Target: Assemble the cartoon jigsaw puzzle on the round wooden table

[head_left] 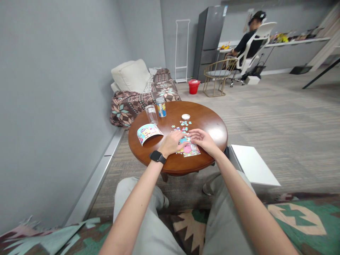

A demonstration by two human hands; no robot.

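- Round brown tabletop stands before the seated person's knees.
- Both bare forearms reach forward and converge; a black watch circles the left wrist.
- Left hand lies back upward, fingers bent and pointing inward; right hand arches opposite, its fingers curved. Whether either pair of fingers pinches a piece, I cannot tell.
- Partly joined puzzle lies flat beneath and between them.
- Curved picture card stands to the left.
- Loose pieces lie beyond the hands, near a round lid.
- Clear jar and can stand behind.
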